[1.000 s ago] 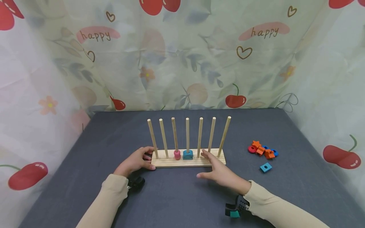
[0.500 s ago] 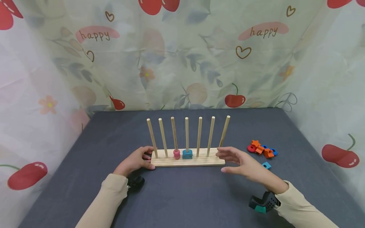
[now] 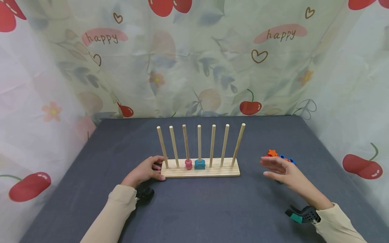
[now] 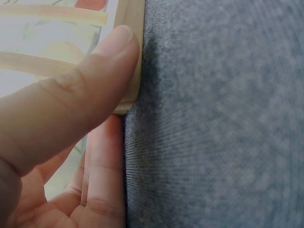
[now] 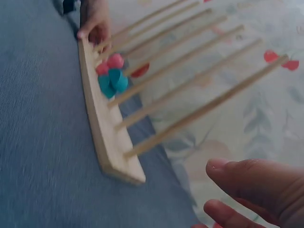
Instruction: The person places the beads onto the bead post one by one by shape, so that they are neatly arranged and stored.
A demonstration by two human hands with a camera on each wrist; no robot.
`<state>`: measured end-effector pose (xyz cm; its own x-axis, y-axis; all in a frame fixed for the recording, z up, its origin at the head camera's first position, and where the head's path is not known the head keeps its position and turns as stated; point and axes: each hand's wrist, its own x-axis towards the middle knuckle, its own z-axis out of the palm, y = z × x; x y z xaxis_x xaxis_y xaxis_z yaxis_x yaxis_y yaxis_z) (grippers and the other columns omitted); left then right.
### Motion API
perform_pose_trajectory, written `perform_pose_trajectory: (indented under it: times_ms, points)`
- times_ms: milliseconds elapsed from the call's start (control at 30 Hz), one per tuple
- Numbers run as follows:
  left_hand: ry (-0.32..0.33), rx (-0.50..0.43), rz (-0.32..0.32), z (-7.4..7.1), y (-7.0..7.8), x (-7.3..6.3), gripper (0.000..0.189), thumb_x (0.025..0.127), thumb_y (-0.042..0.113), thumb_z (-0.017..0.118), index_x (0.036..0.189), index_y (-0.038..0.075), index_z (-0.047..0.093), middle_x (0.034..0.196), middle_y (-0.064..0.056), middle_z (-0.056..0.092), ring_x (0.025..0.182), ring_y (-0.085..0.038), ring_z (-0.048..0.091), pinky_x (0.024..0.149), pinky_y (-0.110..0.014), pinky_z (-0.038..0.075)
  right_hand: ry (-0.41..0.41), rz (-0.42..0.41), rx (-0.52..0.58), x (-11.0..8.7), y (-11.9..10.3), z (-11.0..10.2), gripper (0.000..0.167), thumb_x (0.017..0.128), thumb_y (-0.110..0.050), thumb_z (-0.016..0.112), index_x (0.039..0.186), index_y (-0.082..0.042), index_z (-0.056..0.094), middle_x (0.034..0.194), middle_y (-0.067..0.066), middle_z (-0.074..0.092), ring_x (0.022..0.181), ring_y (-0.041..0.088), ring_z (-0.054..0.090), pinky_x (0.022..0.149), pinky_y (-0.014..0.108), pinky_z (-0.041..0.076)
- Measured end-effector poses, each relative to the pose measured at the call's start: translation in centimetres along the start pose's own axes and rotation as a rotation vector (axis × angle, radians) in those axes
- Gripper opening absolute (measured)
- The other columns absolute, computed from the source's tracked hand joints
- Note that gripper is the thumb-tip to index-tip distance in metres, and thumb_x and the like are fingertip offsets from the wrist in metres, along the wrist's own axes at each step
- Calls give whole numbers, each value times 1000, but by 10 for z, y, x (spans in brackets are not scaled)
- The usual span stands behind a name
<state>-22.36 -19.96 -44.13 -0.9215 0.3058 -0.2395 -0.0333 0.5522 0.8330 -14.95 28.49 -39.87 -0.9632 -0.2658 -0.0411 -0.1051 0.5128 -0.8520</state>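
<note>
A wooden peg rack with several upright dowels stands mid-table. My left hand grips its left end. In the left wrist view, the thumb lies over the front edge of the base while the other fingers are at its end. One dowel carries pink pieces; the dowel beside it carries blue pieces. My right hand hovers right of the rack, fingers extended and holding nothing. It partly covers a small pile of loose pieces, where an orange star and a blue piece show.
A dark grey cloth covers the table. Behind it and at both sides hangs a cherry-printed curtain. Each wrist wears a black camera mount; the right mount has a green patch.
My right hand has moved from the rack's right part out to the loose pieces, covering some of them, including the separate blue one. My left hand has stayed on the rack.
</note>
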Motion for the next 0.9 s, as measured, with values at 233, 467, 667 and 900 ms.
perform_pose_trajectory:
  times_ms: [233,467,667,900]
  points:
    - [-5,-7,4,0,0,-1,73,70,3,85,135,3,52,123,-18,48,103,-27,52,87,-37,48,59,63,-195,-13,20,-11,60,91,-34,68,139,-5,48,142,16,49,129,35,47,98,47,45]
    - [-18,5,50,-2,0,-3,74,70,11,87,134,1,52,121,-19,49,101,-26,53,85,-33,49,44,76,-265,-21,34,-17,62,88,-34,70,137,-3,50,139,21,50,131,44,40,101,59,36]
    - [1,1,9,1,0,-2,76,69,7,86,136,3,51,123,-17,50,103,-26,53,89,-38,48,27,103,-264,-22,41,-19,64,86,-34,73,137,-2,50,139,23,49,132,47,36,101,64,31]
    - [16,18,0,2,-2,1,75,69,4,85,136,2,50,124,-17,50,103,-25,53,88,-38,48,45,88,-313,-20,47,-18,58,86,-30,73,133,-2,55,135,21,53,127,42,44,100,57,37]
